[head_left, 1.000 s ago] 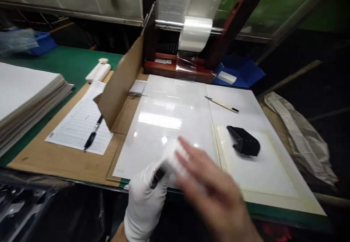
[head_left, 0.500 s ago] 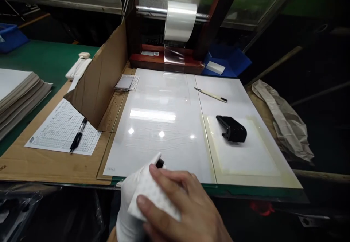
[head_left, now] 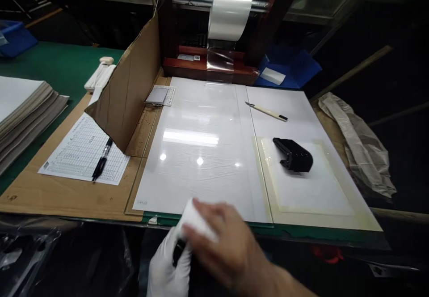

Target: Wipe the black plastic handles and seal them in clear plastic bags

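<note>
My left hand point(head_left: 167, 263), in a white glove, is closed around a small black part point(head_left: 178, 251) below the table's front edge. Only a bit of that part shows between the gloved fingers; its whole shape is hidden. In my bare right hand point(head_left: 231, 241) is a white wipe point(head_left: 197, 222), pressed against what the left hand holds. The right fingers are bent over the wipe and somewhat blurred by motion. A glossy black bracket-like piece point(head_left: 296, 154) lies on the taped white sheet point(head_left: 311, 194) at the right of the table.
A craft knife point(head_left: 267, 111) lies behind the black piece. A roll of clear film point(head_left: 231, 13) hangs at the back, beside a blue bin point(head_left: 301, 69). A cardboard divider point(head_left: 130, 82) stands left; beyond it are a pen point(head_left: 102, 160) on a form point(head_left: 78, 154) and stacked sheets point(head_left: 30, 113).
Both hands have shifted and turned. The wipe has moved up over the top of the left hand, and the black part now shows lower, between the gloved fingers. The view has tilted slightly.
</note>
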### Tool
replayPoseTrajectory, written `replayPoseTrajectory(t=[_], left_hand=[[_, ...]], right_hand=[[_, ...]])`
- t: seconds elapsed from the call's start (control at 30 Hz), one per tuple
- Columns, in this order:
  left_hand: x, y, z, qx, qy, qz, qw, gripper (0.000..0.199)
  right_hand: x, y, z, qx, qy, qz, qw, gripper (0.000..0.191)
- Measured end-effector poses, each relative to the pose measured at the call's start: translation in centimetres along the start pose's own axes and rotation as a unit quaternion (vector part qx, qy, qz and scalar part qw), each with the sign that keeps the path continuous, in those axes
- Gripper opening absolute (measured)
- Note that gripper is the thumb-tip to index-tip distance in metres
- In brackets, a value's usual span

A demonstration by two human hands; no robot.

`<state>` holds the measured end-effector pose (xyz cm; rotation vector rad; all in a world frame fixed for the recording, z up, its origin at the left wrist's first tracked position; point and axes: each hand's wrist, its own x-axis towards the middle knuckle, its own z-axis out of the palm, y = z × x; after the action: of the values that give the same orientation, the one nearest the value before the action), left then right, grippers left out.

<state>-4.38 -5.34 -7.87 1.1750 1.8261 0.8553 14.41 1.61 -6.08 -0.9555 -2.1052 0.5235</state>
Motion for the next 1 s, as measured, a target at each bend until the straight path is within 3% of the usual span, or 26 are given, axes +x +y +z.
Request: replayPoseTrajectory(t=[0.07, 0.17, 0.3, 0.4, 0.53, 0.67, 0.73, 0.87, 1.0], left_hand=[[-0.4, -0.6, 0.1, 0.001, 0.007, -0.019, 1.000, 0.038], [-0.7, -0.9, 0.6, -0.011, 0.042, -0.048, 0.998, 0.032], [-0.7, -0.8, 1.3, -0.046, 0.026, -0.053, 0.997, 0.039], [-0.6, -1.1, 1.2, -0.074, 0.027, -0.059, 0.995, 0.038], [-0.4, -2.0, 0.9, -0.068, 0.000, -0.052, 0.996, 0.038], [-0.4, -2.4, 0.8, -0.086, -0.001, -0.044, 0.995, 0.038], [-0.3, -2.1, 0.9, -0.061, -0.004, -0.038, 0.997, 0.038], [-0.4, -1.0, 1.3, -0.079, 0.029, -0.039, 0.996, 0.036], [-0.3, -0.6, 1.2, -0.052, 0.018, -0.031, 0.998, 0.035]], right_hand=[[0.0, 0.0, 0.3, -0.008, -0.003, 0.015, 1.000, 0.028], [-0.1, 0.3, 0.5, 0.021, 0.003, -0.059, 0.998, 0.022], [-0.3, 1.1, 0.5, -0.012, -0.004, 0.008, 1.000, 0.028], [-0.3, 1.3, 0.4, 0.011, -0.023, -0.047, 0.999, 0.031], [0.0, 1.3, 0.2, -0.006, -0.024, 0.011, 1.000, 0.029], [0.2, 1.4, 0.0, 0.005, -0.034, -0.012, 0.999, 0.025], [0.3, 1.4, 0.0, -0.013, -0.015, 0.025, 0.999, 0.026], [0.3, 1.4, -0.1, 0.012, -0.027, 0.003, 1.000, 0.024], [0.3, 1.4, -0.2, -0.011, -0.023, 0.061, 0.998, 0.027]])
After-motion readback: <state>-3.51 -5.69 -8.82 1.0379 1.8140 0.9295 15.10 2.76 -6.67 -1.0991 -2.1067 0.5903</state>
